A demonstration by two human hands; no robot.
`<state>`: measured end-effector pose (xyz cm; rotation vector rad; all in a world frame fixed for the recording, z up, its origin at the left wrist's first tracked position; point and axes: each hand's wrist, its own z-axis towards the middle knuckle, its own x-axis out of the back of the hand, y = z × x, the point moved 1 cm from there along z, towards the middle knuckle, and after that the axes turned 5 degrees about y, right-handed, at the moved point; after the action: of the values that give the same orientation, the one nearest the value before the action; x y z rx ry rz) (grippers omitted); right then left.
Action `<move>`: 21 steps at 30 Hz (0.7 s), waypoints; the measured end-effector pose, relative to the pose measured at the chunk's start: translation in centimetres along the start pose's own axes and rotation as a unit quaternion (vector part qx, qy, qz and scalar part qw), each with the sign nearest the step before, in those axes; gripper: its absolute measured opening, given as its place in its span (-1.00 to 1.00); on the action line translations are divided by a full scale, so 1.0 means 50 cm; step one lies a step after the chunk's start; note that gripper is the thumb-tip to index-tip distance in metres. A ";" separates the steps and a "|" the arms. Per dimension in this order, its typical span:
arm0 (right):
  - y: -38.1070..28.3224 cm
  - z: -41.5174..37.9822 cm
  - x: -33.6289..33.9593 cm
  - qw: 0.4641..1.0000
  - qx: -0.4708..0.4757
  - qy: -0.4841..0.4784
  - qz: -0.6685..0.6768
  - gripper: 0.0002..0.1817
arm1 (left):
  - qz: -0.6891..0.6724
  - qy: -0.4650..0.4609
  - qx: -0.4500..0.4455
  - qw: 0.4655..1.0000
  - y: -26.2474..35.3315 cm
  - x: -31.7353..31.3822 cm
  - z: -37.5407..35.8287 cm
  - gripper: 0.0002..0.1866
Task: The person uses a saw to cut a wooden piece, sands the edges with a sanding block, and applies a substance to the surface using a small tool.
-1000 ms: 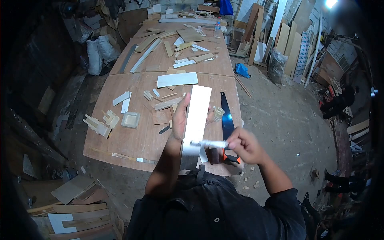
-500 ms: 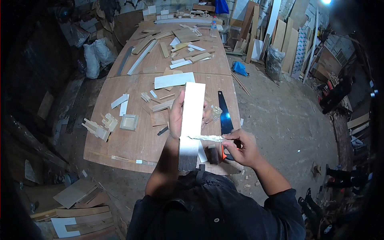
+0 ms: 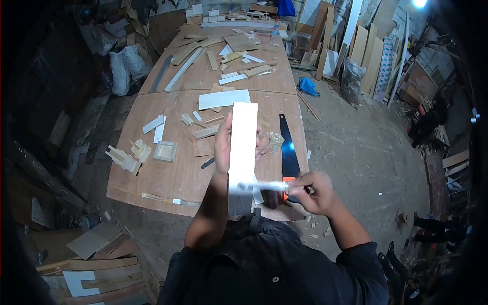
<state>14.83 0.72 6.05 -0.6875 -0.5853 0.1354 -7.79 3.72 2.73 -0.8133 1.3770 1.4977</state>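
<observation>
My left hand (image 3: 222, 150) is closed round a long flat board (image 3: 244, 137), its thumb side on the left edge and fingertips showing past the right edge. The board is held upright before me; its face glares white, with a darker grey band at the lower end. My right hand (image 3: 314, 192) pinches a thin whitish stick-like tool (image 3: 264, 186), smeared by motion, that lies across the lower part of the board. I cannot make out the kind of tool. Beside my left fingertips stands a small clear container (image 3: 276, 143) with pale contents. A handsaw (image 3: 287, 145) lies just beyond my right hand.
The wooden worktable (image 3: 124, 178) carries a small square box (image 3: 165, 151), a jointed wooden piece (image 3: 124, 161), a white panel (image 3: 224, 99) and several offcuts. A plastic bottle (image 3: 275, 34) stands at the far end. Boards (image 3: 361, 46) lean on the right wall.
My right hand has drawn the whitish tool down along the board towards its lower end. My left hand still grips the board, with only a slight shift in view.
</observation>
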 end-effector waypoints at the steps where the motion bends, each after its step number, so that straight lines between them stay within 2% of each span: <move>1: -0.010 0.000 0.002 0.999 -0.006 -0.048 -0.018 -0.82 | 0.005 -0.016 0.002 1.000 0.003 0.002 0.001 -0.30; 2: -0.010 -0.002 0.001 0.999 -0.006 -0.048 -0.018 -0.82 | 0.005 -0.015 0.001 1.000 0.004 0.001 0.002 -0.30; 4: -0.005 -0.009 -0.006 0.993 -0.022 -0.114 -0.024 -0.83 | 0.001 -0.045 -0.013 0.999 0.007 -0.008 0.005 -0.30; 6: 0.001 -0.011 -0.010 0.995 -0.010 -0.097 -0.029 -0.83 | 0.011 -0.056 -0.025 0.998 0.004 -0.013 0.007 -0.30; 8: 0.008 -0.013 -0.007 0.992 -0.107 0.011 -0.073 -0.83 | 0.020 -0.067 -0.036 0.997 0.000 -0.021 0.007 -0.31; 9: 0.012 -0.009 -0.006 0.989 -0.126 0.054 -0.047 -0.84 | 0.027 -0.062 -0.043 0.997 -0.001 -0.027 0.005 -0.32; 10: 0.010 -0.012 -0.003 0.990 -0.126 0.053 -0.046 -0.84 | 0.034 -0.056 -0.050 0.997 -0.001 -0.030 0.004 -0.32; 12: -0.001 -0.023 0.002 0.997 -0.035 0.006 -0.064 -0.83 | 0.029 -0.027 -0.062 0.997 0.002 -0.027 0.004 -0.33; 14: -0.006 -0.030 -0.014 1.000 -0.017 -0.019 -0.007 -0.82 | 0.023 0.002 -0.071 0.997 0.005 -0.018 0.004 -0.34; 16: -0.013 -0.035 -0.024 0.995 0.031 -0.081 -0.050 -0.81 | 0.037 -0.048 -0.100 0.993 0.008 -0.010 0.007 -0.37; 18: -0.003 -0.031 -0.022 0.996 0.041 -0.066 -0.048 -0.83 | 0.033 -0.026 -0.118 0.992 0.001 -0.015 0.009 -0.37; 21: 0.016 -0.026 -0.016 0.993 0.010 0.048 -0.107 -0.83 | 0.035 0.014 -0.159 0.987 -0.001 -0.026 0.003 -0.38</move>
<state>14.93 0.37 4.36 -0.6055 -0.5596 -0.0908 -7.27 3.60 3.90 -0.9937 1.2128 1.7946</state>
